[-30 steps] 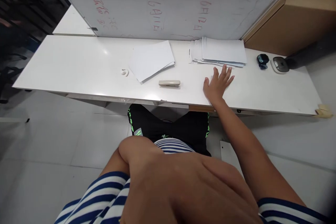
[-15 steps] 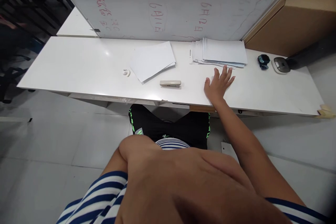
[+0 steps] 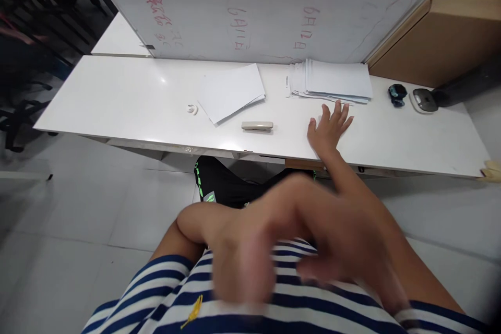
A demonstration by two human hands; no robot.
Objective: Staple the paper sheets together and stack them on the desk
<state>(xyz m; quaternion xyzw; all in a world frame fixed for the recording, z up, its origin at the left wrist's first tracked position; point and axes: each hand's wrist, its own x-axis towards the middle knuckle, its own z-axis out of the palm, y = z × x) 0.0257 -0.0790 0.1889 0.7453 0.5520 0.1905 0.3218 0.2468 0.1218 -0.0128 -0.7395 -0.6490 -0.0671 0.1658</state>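
Observation:
My right hand (image 3: 326,130) lies flat on the white desk with its fingers spread, holding nothing. Its fingertips are at the front edge of a stack of white papers (image 3: 338,81). Close to the camera, in front of the striped shirt, is my left hand (image 3: 305,219). It is blurred and its bent fingers are apart, with nothing visible between them. A beige stapler (image 3: 257,126) rests on the desk left of my right hand. Behind the stapler, a smaller set of white sheets (image 3: 233,91) lies at an angle. A small white curved object (image 3: 192,109) sits to their left.
A whiteboard (image 3: 266,5) with red handwriting stands along the back of the desk (image 3: 117,99). Toward the right end are a dark watch-like object (image 3: 397,94), a grey-and-white device (image 3: 424,100) and a large cardboard box (image 3: 426,36). Dark chairs and tables stand at far left.
My left hand has moved away from the camera, so its fingers and the striped shirt now show. The view has shifted slightly. My right hand stays in place on the desk.

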